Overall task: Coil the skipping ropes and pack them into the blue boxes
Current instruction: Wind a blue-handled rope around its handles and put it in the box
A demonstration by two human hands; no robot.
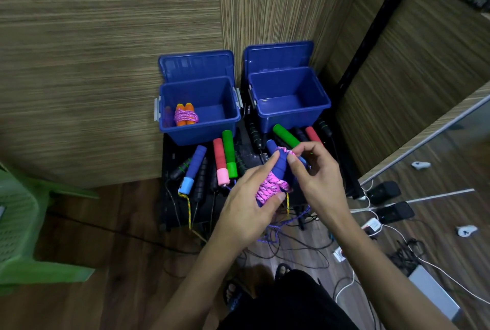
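From my feed I see a wall (106, 38) clad in streaked brown wood-grain panels, meeting a second panel (278, 6) with vertical grain at a corner. A black metal post (376, 25) slants down the right side. The floor (119, 263) is dark reddish wood laminate. A green plastic chair (23, 229) stands at the left edge. On the right, a mirrored or glass panel (456, 149) with a pale frame leans low. Black and white cables (313, 258) trail over the floor, near two dark adapters (384, 192) and a grey flat device (434, 295). The light is dim and even.
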